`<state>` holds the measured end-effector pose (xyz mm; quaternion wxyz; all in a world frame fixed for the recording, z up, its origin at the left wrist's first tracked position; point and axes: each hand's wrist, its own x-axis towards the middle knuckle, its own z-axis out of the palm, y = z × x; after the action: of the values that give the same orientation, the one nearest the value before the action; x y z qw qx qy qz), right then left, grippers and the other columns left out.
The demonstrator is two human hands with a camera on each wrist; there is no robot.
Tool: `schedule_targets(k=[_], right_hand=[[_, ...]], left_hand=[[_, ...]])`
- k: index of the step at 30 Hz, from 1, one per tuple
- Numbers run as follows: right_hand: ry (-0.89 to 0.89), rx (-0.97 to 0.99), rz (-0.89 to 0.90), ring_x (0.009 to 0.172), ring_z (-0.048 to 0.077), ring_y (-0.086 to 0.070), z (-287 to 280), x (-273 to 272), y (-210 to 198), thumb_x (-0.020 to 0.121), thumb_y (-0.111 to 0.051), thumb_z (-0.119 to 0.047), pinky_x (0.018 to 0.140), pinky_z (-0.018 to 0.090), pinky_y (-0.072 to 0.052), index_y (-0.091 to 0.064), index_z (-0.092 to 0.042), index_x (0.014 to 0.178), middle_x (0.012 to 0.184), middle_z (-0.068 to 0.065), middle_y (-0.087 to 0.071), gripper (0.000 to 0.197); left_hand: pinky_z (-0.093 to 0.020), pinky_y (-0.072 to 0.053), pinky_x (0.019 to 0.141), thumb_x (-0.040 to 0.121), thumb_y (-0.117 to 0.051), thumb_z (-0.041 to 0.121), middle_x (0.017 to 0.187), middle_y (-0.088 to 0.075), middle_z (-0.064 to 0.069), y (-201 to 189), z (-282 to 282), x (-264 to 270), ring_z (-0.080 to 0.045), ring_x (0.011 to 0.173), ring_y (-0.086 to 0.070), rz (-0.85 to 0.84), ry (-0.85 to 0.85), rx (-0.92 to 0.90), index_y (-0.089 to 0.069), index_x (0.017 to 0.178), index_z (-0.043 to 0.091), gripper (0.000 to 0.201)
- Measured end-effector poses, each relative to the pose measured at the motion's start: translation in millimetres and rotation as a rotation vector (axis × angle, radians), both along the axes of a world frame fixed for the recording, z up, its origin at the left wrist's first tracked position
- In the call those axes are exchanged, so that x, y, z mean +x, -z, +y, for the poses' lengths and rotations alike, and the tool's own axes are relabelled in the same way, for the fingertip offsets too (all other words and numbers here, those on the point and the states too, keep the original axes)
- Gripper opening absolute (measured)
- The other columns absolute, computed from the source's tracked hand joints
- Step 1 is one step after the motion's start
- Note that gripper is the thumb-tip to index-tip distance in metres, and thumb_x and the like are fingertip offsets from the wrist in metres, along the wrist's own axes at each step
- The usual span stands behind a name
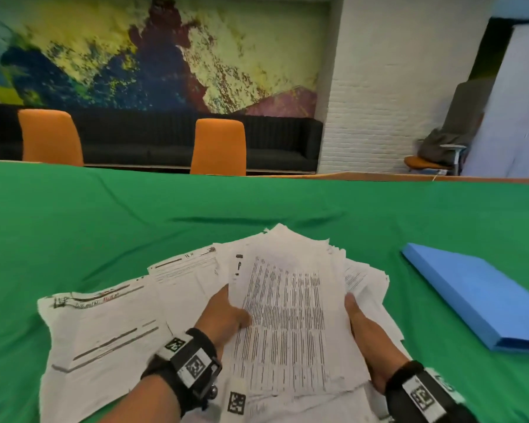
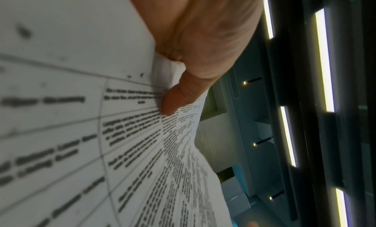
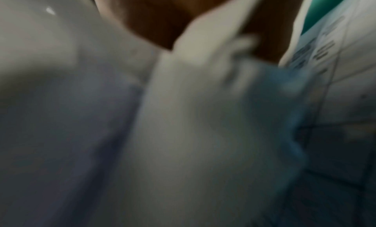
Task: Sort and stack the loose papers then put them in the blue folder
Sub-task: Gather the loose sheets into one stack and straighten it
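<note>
A thick stack of printed papers is held up between both hands over the green table. My left hand grips its left edge, thumb on top; the left wrist view shows the thumb pressing on the sheets. My right hand grips the right edge, its fingers hidden under the sheets. More loose papers lie spread on the cloth below and to the left. The closed blue folder lies flat to the right. The right wrist view is blurred, showing only paper and skin.
A green cloth covers the wide table. Two orange chairs stand behind its far edge, before a dark sofa. A chair with grey cloth is at the far right.
</note>
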<state>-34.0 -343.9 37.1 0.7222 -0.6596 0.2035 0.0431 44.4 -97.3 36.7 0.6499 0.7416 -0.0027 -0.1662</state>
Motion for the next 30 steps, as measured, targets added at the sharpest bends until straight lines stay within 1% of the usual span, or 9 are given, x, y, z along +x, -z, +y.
schedule_targets(k=[2, 7, 10, 13, 17, 21, 24, 27, 30], right_hand=[[-0.015, 0.073, 0.026, 0.104, 0.035, -0.073, -4, 2, -2, 0.1, -0.042, -0.058, 0.097, 0.051, -0.055, -0.068, -0.021, 0.119, 0.112, 0.014, -0.076, 0.048], [-0.176, -0.057, 0.013, 0.099, 0.042, -0.073, -8, 1, -12, 0.101, -0.052, -0.005, 0.095, 0.06, -0.054, -0.059, -0.004, 0.128, 0.111, 0.021, -0.075, 0.028], [-0.214, -0.057, -0.091, 0.096, 0.043, -0.073, -13, -7, -41, 0.098, -0.055, -0.005, 0.08, 0.051, -0.062, -0.059, -0.007, 0.124, 0.11, 0.022, -0.075, 0.027], [-0.232, -0.066, -0.263, 0.092, 0.037, -0.074, -14, -13, -73, 0.09, -0.059, -0.007, 0.074, 0.044, -0.063, -0.065, -0.01, 0.118, 0.109, 0.019, -0.076, 0.029], [-0.11, -0.356, -0.586, 0.102, 0.01, -0.072, 1, -13, -89, 0.095, -0.06, -0.004, 0.086, 0.016, -0.056, -0.073, -0.018, 0.11, 0.108, -0.007, -0.078, 0.025], [0.031, -0.598, -0.819, 0.101, -0.008, -0.065, 33, -22, -90, 0.101, -0.051, -0.025, 0.081, 0.003, -0.046, -0.069, -0.028, 0.116, 0.109, -0.023, -0.072, 0.024], [0.015, -0.597, -0.874, 0.101, -0.011, -0.063, 47, -28, -84, 0.097, -0.049, -0.037, 0.08, 0.002, -0.045, -0.062, -0.036, 0.118, 0.109, -0.027, -0.068, 0.025], [-0.037, -0.568, -0.765, 0.107, -0.008, -0.064, 44, -28, -65, 0.094, -0.062, -0.048, 0.087, 0.012, -0.051, -0.057, -0.031, 0.13, 0.116, -0.026, -0.067, 0.04], [-0.072, -0.415, -0.647, 0.105, 0.004, -0.07, 35, -30, -44, 0.088, -0.073, -0.033, 0.086, 0.028, -0.061, -0.054, -0.033, 0.128, 0.118, -0.018, -0.07, 0.045]], left_hand=[[-0.054, -0.057, 0.092, 0.081, -0.055, -0.016, 0.106, -0.076, -0.004, -3, -6, -1, -0.028, 0.101, -0.071, -0.02, 0.033, 0.058, -0.064, 0.115, 0.025, 0.054], [-0.05, -0.06, 0.087, 0.09, -0.065, -0.002, 0.106, -0.078, -0.002, 2, 0, -7, -0.025, 0.093, -0.076, -0.089, -0.003, 0.009, -0.064, 0.116, 0.023, 0.036], [-0.038, -0.057, 0.084, 0.084, -0.079, 0.021, 0.117, -0.073, -0.002, -6, 12, -7, -0.022, 0.104, -0.072, -0.19, -0.114, -0.129, -0.055, 0.123, 0.023, 0.045], [-0.043, -0.053, 0.097, 0.071, -0.084, 0.036, 0.129, -0.069, -0.002, -30, 23, -9, -0.02, 0.116, -0.067, -0.262, -0.026, -0.311, -0.048, 0.136, 0.026, 0.075], [-0.045, -0.058, 0.093, 0.082, -0.073, 0.027, 0.113, -0.074, -0.001, -76, 17, -24, -0.017, 0.105, -0.071, -0.606, -0.156, -0.236, -0.061, 0.12, 0.018, 0.041], [-0.013, -0.057, 0.075, 0.096, -0.064, 0.017, 0.099, -0.068, 0.015, -106, -3, -46, 0.008, 0.091, -0.067, -0.984, -0.382, -0.122, -0.057, 0.121, 0.016, 0.026], [-0.01, -0.055, 0.072, 0.092, -0.068, 0.022, 0.095, -0.068, 0.026, -103, -8, -53, 0.007, 0.091, -0.067, -1.004, -0.341, -0.144, -0.054, 0.123, 0.019, 0.034], [-0.016, -0.059, 0.072, 0.08, -0.077, 0.034, 0.104, -0.067, 0.015, -79, 3, -53, -0.001, 0.092, -0.07, -0.857, -0.285, -0.134, -0.047, 0.125, 0.027, 0.055], [-0.019, -0.06, 0.07, 0.075, -0.077, 0.036, 0.109, -0.065, 0.014, -50, 15, -56, -0.001, 0.095, -0.069, -0.712, -0.263, -0.118, -0.041, 0.12, 0.046, 0.059]])
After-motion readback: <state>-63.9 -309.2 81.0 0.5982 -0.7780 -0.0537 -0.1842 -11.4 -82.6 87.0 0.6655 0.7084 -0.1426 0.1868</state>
